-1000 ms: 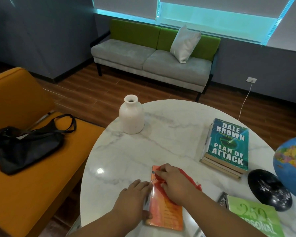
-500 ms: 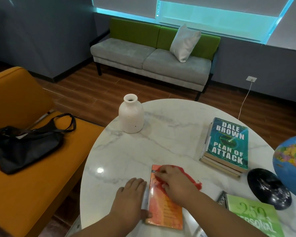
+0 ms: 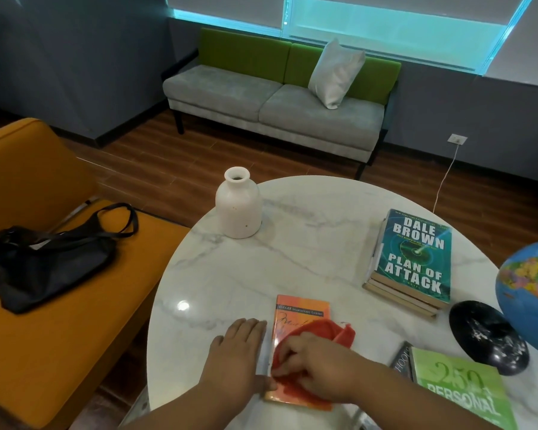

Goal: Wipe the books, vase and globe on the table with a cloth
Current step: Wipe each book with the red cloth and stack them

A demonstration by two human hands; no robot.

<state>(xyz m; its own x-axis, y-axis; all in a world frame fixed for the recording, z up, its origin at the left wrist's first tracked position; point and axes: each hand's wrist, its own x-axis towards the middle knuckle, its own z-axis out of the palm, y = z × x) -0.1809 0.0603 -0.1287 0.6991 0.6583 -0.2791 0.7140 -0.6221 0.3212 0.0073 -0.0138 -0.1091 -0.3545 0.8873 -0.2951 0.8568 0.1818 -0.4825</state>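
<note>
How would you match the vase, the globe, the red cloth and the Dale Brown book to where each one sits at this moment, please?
Things
1. white vase
2. globe
3. red cloth
4. Dale Brown book

Places
A. on top of the stack at the right
B. held by the right hand on the orange book
C. upright at the far left of the table
D. at the right edge, partly cut off by the frame

Pairs: 1-C, 2-D, 3-B, 4-A
</note>
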